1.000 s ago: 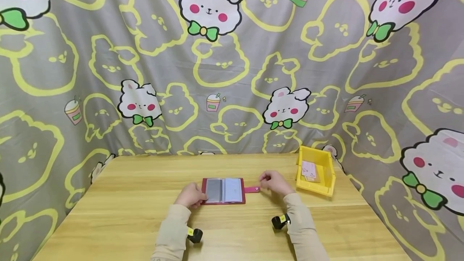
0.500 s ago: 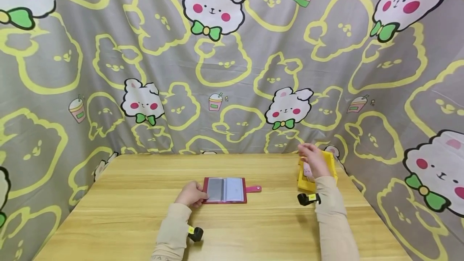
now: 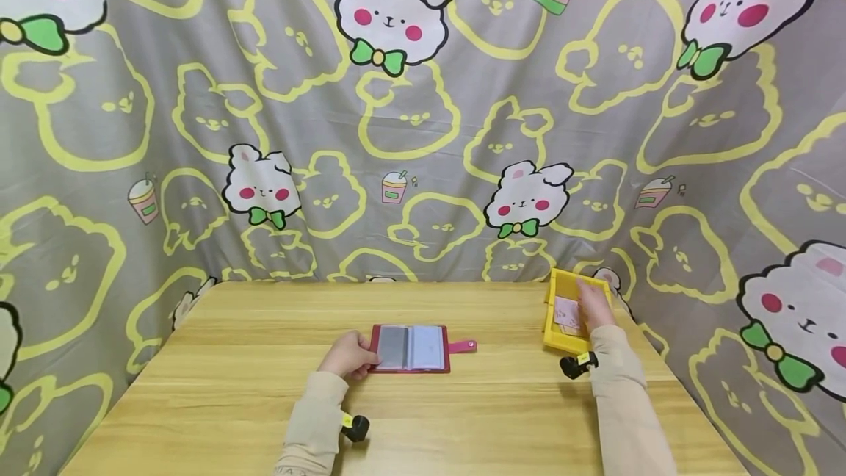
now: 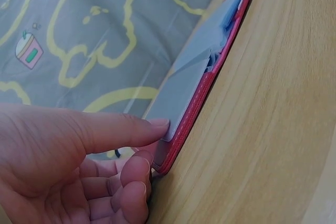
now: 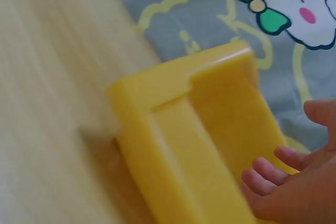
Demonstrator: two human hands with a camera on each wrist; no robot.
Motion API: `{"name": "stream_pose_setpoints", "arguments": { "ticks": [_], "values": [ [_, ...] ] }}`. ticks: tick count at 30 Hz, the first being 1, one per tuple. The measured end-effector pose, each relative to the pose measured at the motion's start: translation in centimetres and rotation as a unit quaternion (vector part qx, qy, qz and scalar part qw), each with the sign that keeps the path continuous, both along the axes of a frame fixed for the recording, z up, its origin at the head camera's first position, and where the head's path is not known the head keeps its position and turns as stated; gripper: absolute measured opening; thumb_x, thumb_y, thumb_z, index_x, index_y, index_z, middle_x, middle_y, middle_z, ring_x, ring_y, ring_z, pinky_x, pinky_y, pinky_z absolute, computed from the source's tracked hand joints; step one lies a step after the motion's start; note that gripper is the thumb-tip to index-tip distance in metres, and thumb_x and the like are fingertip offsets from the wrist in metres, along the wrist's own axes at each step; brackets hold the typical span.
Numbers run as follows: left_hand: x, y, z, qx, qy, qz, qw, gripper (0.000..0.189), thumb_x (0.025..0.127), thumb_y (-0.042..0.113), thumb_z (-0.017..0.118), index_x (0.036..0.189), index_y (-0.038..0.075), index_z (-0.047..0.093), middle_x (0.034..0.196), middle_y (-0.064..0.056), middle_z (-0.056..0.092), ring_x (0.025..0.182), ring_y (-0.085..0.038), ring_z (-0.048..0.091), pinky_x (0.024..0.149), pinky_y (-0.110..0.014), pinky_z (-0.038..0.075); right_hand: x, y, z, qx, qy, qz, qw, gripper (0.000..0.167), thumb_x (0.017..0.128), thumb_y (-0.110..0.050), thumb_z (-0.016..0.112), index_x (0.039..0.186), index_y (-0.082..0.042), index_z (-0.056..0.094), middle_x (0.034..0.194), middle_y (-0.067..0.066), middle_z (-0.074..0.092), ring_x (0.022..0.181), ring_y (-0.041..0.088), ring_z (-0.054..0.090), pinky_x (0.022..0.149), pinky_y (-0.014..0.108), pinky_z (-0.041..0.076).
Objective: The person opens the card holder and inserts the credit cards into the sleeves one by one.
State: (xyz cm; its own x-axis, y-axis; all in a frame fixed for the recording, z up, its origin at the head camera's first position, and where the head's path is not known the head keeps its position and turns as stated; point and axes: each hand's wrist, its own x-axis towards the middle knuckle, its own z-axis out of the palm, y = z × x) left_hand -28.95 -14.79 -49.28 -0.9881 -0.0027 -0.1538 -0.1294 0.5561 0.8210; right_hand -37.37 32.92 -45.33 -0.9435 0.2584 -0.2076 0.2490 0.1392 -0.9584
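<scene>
An open card holder (image 3: 427, 347) with a red cover and clear sleeves lies flat on the table, its pink snap strap (image 3: 465, 346) pointing right. My left hand (image 3: 348, 355) pinches its left edge; in the left wrist view, the thumb (image 4: 126, 132) presses on the sleeve and the other fingers curl at the cover's edge. My right hand (image 3: 595, 305) reaches into the yellow bin (image 3: 565, 344), partly covering its right side. In the right wrist view, that hand's fingers (image 5: 265, 171) are loosely bent over the bin's inside. A pink patterned card (image 3: 566, 311) lies inside the bin.
The wooden table (image 3: 264, 314) ends at a grey curtain (image 3: 423, 131) printed with cartoon animals. The bin stands near the table's back right corner. Black cameras are strapped to both wrists.
My right hand has moved from beside the strap rightward over the bin, then down into it. The left hand has kept its hold on the card holder's left edge.
</scene>
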Motion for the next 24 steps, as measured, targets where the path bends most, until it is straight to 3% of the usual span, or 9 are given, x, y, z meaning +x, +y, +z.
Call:
{"name": "stream_pose_setpoints", "arguments": {
  "ticks": [3, 6, 8, 11, 14, 16, 19, 22, 24],
  "values": [
    [0.0, 0.0, 0.1, 0.0, -0.003, 0.0, 1.0, 0.027, 0.08, 0.006, 0.076, 0.085, 0.002, 0.05, 0.059, -0.003, 0.051, 0.046, -0.01, 0.048, 0.043, -0.019, 0.043, -0.1, 0.0, -0.8, 0.026, -0.003, -0.005, 0.9996, 0.062, 0.103, -0.045, 0.027, 0.14, 0.004, 0.033, 0.095, 0.014, 0.056, 0.077, 0.017, 0.051, 0.075, 0.027, 0.044],
    [0.1, 0.0, 0.1, 0.001, -0.005, -0.001, 1.0, 0.027, 0.08, 0.006, 0.076, 0.085, 0.002, 0.05, 0.06, -0.003, 0.052, 0.046, -0.01, 0.049, 0.043, -0.019, 0.044, -0.1, -0.3, -1.1, 0.028, -0.006, -0.012, 0.9995, 0.075, 0.102, -0.048, 0.024, 0.154, 0.003, 0.007, 0.149, 0.029, 0.028, 0.122, 0.031, 0.039, 0.105, 0.038, 0.035],
    [0.1, 0.0, 0.2, 0.0, -0.005, -0.001, 1.0, 0.026, 0.081, 0.006, 0.076, 0.085, 0.002, 0.05, 0.06, -0.003, 0.052, 0.046, -0.01, 0.049, 0.043, -0.019, 0.044, -0.2, -0.4, -1.1, 0.03, -0.002, -0.014, 0.9995, 0.075, 0.102, -0.048, 0.024, 0.154, 0.003, 0.007, 0.156, 0.026, 0.02, 0.128, 0.031, 0.031, 0.107, 0.038, 0.033],
    [0.1, 0.0, 0.2, 0.001, -0.003, -0.001, 1.0, 0.026, 0.081, 0.007, 0.076, 0.085, 0.002, 0.051, 0.059, -0.003, 0.052, 0.046, -0.01, 0.049, 0.042, -0.02, 0.044, -0.3, -0.4, -1.4, 0.03, 0.001, -0.025, 0.9993, 0.067, 0.102, -0.046, 0.028, 0.149, 0.002, 0.024, 0.114, 0.022, 0.053, 0.094, 0.022, 0.05, 0.081, 0.028, 0.042],
    [0.1, 0.0, 0.2, 0.002, -0.002, 0.0, 1.0, 0.026, 0.081, 0.007, 0.076, 0.084, 0.002, 0.051, 0.058, -0.003, 0.052, 0.045, -0.01, 0.049, 0.042, -0.02, 0.044, -0.4, -0.5, -1.5, 0.011, 0.005, -0.034, 0.9994, 0.055, 0.103, -0.043, 0.033, 0.138, -0.001, 0.033, 0.068, -0.002, 0.042, 0.057, 0.009, 0.04, 0.056, 0.022, 0.036],
    [0.1, 0.0, 0.1, 0.003, -0.001, 0.0, 1.0, 0.026, 0.08, 0.006, 0.076, 0.084, 0.002, 0.05, 0.058, -0.003, 0.052, 0.045, -0.009, 0.049, 0.042, -0.02, 0.044, -0.4, -0.5, -1.6, -0.011, 0.009, -0.04, 0.9991, 0.055, 0.102, -0.043, 0.035, 0.139, -0.003, 0.034, 0.066, -0.007, 0.038, 0.052, 0.005, 0.036, 0.053, 0.021, 0.035],
    [0.0, 0.0, 0.1, 0.002, 0.0, 0.0, 1.0, 0.026, 0.081, 0.006, 0.076, 0.084, 0.002, 0.051, 0.059, -0.003, 0.052, 0.045, -0.009, 0.048, 0.042, -0.02, 0.044, -0.2, -0.6, -1.7, -0.037, 0.009, -0.05, 0.998, 0.065, 0.101, -0.046, 0.037, 0.15, -0.004, 0.026, 0.1, 0.005, 0.052, 0.07, 0.006, 0.044, 0.065, 0.02, 0.04],
    [0.0, 0.0, 0.0, -0.001, 0.001, 0.0, 1.0, 0.026, 0.081, 0.007, 0.076, 0.084, 0.002, 0.051, 0.059, -0.003, 0.052, 0.045, -0.009, 0.048, 0.042, -0.019, 0.044, -0.1, -0.7, -1.7, -0.059, 0.008, -0.054, 0.9968, 0.074, 0.1, -0.049, 0.037, 0.155, -0.004, 0.016, 0.143, 0.017, 0.033, 0.098, 0.013, 0.044, 0.082, 0.025, 0.041],
    [0.0, 0.1, 0.0, -0.001, 0.001, 0.0, 1.0, 0.026, 0.081, 0.007, 0.076, 0.084, 0.002, 0.05, 0.059, -0.003, 0.052, 0.046, -0.009, 0.048, 0.042, -0.019, 0.044, -0.1, -0.8, -1.7, -0.075, 0.007, -0.058, 0.9955, 0.076, 0.099, -0.051, 0.037, 0.155, -0.004, 0.014, 0.15, 0.017, 0.027, 0.107, 0.016, 0.041, 0.087, 0.028, 0.041]
  ]
}}
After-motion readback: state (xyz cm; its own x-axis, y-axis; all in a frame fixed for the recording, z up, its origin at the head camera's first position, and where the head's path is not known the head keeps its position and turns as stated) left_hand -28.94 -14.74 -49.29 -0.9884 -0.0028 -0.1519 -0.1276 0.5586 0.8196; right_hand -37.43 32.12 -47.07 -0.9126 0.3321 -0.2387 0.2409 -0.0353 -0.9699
